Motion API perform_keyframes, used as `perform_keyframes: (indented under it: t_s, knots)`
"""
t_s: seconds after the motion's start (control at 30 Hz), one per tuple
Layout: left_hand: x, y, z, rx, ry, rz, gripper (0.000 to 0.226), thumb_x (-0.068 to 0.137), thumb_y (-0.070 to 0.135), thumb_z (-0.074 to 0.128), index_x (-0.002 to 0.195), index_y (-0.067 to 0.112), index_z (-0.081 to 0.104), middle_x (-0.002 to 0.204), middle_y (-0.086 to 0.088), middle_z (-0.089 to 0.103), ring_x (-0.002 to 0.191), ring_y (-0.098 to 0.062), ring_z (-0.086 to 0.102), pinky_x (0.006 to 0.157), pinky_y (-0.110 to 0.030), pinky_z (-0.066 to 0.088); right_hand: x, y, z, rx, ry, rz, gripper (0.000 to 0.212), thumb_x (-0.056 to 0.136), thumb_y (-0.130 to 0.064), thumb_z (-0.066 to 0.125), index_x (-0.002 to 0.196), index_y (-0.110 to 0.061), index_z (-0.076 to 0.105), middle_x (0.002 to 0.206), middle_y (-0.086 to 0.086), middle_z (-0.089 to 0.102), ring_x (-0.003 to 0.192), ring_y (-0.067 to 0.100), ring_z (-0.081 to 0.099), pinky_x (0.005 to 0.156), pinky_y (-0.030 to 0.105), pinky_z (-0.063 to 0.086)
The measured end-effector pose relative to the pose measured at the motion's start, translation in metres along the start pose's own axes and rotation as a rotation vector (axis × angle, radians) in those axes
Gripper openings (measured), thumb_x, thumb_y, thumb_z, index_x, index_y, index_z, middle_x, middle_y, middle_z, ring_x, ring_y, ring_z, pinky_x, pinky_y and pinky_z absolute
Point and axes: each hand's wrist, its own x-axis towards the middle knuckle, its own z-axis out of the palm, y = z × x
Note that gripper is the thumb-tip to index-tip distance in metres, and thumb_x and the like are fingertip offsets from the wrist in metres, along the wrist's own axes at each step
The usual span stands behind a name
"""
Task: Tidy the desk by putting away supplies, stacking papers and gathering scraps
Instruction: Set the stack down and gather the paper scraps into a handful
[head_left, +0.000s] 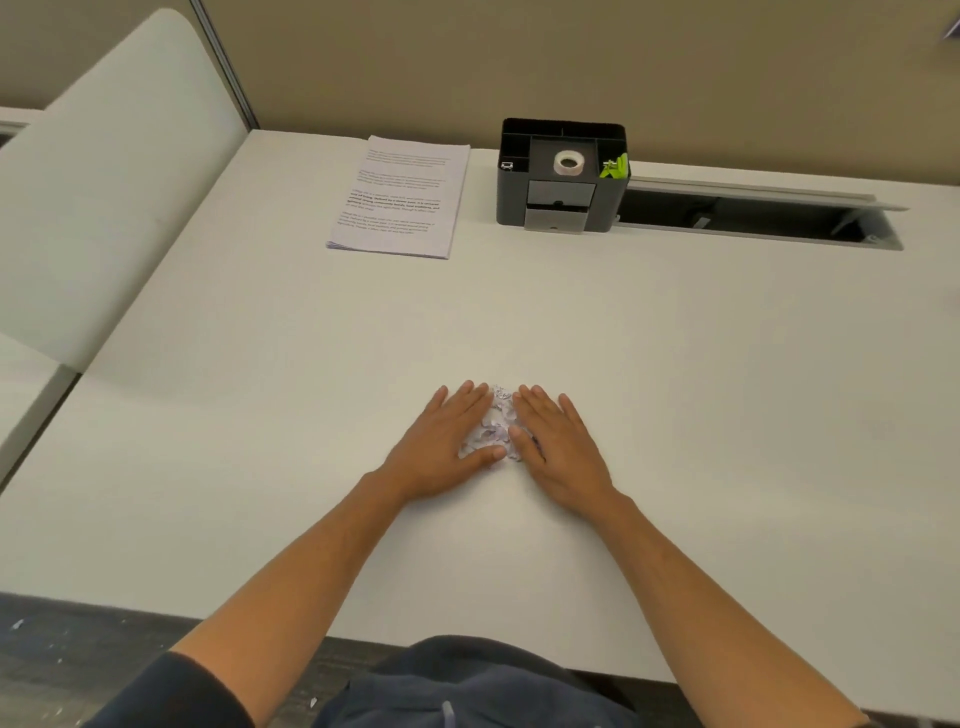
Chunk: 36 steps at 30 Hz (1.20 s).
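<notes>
1. White and lilac-tinged, the small heap of torn paper scraps (493, 423) lay on the pale, smooth worktop (727, 415), near its front middle, caught between the two hands.
2. The left hand (447, 441) lay flat with straight fingers, its thumb side against the heap's left edge; the right hand (558, 447) mirrored it on the other side. Each grip was spread and pressing inward, pinching nothing. I judge the palms served as two walls, herding loose bits into one pile so that they could be lifted together.
3. The stack of printed white paper sheets (400, 197) sat squared at the far left of the worktop, well apart from the scraps, which suggests the paper-stacking step was done.
4. The black plastic desk organiser (561, 176) stood just beside the stack, against the beige partition wall (571, 62), out of the working space.
5. Its middle tray held a white roll of tape (569, 163); its right compartment held bright green clips (614, 167); a small left compartment held something small, pale and metallic-looking, too tiny to name. The back compartments looked dark and their contents could not be made out. Two small grey drawers (556, 208) sat at its front, the lower one pulled slightly out.
6. Behind and right, a long cable slot with a raised grey flap (753, 208) stood open in the worktop.
</notes>
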Motion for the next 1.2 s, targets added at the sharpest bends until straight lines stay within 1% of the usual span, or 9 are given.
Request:
perform_keyframes:
  t_s: [0.17,0.27,0.5,0.63,0.73,0.8,0.9,1.0,1.2]
  knots:
    - [-0.017,0.003,-0.005,-0.071,0.059,-0.019,0.084,0.089,0.068,0.033,0.155,0.018,0.016,0.161,0.009,0.009,0.147,0.001,-0.001,0.122,-0.030,0.000,-0.030,0.004,-0.007,0.056,0.055,0.106,0.067,0.098,-0.052,0.020,0.153,-0.016,0.024,0.161,-0.004,0.017,0.149,0.007,0.007,0.123,0.035,0.004]
    - [-0.041,-0.002,0.002,0.060,0.169,-0.119,0.088,0.089,0.073,0.022,0.155,0.014,0.013,0.160,0.006,0.004,0.150,-0.008,-0.003,0.122,-0.033,-0.003,-0.062,0.003,-0.003,-0.076,0.061,0.211,0.080,0.092,-0.065,0.008,0.155,-0.015,0.015,0.163,-0.004,0.006,0.149,0.009,-0.003,0.122,0.038,-0.004]
    - [-0.066,0.013,0.031,0.243,0.101,-0.276,0.077,0.096,0.063,0.006,0.154,0.013,0.000,0.162,-0.001,-0.007,0.149,-0.016,-0.013,0.119,-0.041,-0.010,-0.078,-0.010,0.019,-0.302,-0.033,0.287,0.085,0.094,-0.070,0.004,0.154,-0.009,0.007,0.162,0.004,0.001,0.151,0.022,-0.003,0.117,0.056,-0.004]
    - [-0.049,0.021,0.030,0.232,0.037,-0.234,0.080,0.090,0.065,-0.012,0.153,0.015,-0.008,0.161,0.000,-0.014,0.147,-0.015,-0.021,0.118,-0.041,-0.014,-0.060,-0.015,0.012,-0.292,-0.095,0.237,0.090,0.084,-0.073,-0.016,0.152,-0.015,-0.012,0.159,-0.003,-0.020,0.147,0.016,-0.021,0.115,0.057,-0.015]
    - [-0.039,0.020,0.022,0.184,-0.001,-0.157,0.086,0.082,0.070,-0.022,0.150,0.017,-0.015,0.160,0.002,-0.018,0.147,-0.013,-0.023,0.119,-0.038,-0.015,-0.051,-0.013,0.007,-0.235,-0.054,0.209,0.091,0.084,-0.073,-0.015,0.155,-0.015,-0.004,0.163,-0.001,-0.009,0.149,0.015,-0.014,0.118,0.052,-0.011]
    - [-0.031,0.015,0.011,0.120,-0.034,-0.123,0.092,0.081,0.076,-0.014,0.151,0.017,-0.014,0.160,0.003,-0.016,0.149,-0.012,-0.015,0.121,-0.035,-0.009,-0.048,-0.011,0.001,-0.201,0.010,0.237,0.089,0.090,-0.071,-0.001,0.155,-0.012,0.012,0.163,0.004,0.012,0.151,0.020,0.007,0.121,0.046,0.003]
    - [-0.017,0.009,-0.015,0.148,-0.051,-0.073,0.105,0.078,0.084,0.026,0.156,0.020,-0.002,0.164,0.001,-0.005,0.149,-0.019,0.008,0.119,-0.035,0.013,-0.043,-0.012,-0.015,-0.229,0.092,0.269,0.080,0.093,-0.065,0.028,0.150,-0.009,0.029,0.151,0.006,0.038,0.135,0.026,0.038,0.109,0.039,0.032]
    - [0.000,0.013,-0.037,0.068,-0.164,-0.118,0.120,0.070,0.071,0.066,0.155,0.025,-0.004,0.161,0.003,0.004,0.144,-0.021,0.016,0.115,-0.036,0.024,-0.031,-0.015,-0.029,-0.178,-0.007,0.304,0.076,0.093,-0.053,0.046,0.151,-0.010,0.023,0.146,0.004,0.036,0.129,0.025,0.035,0.100,0.036,0.039]
    - [0.029,0.018,-0.044,0.126,-0.316,-0.135,0.133,0.055,0.063,0.084,0.155,0.022,0.004,0.147,0.003,0.018,0.129,-0.023,0.036,0.104,-0.041,0.041,-0.011,-0.028,-0.035,-0.038,-0.116,0.316,0.042,0.091,-0.026,0.058,0.128,-0.012,0.043,0.128,0.004,0.036,0.117,0.024,0.040,0.085,0.039,0.050]
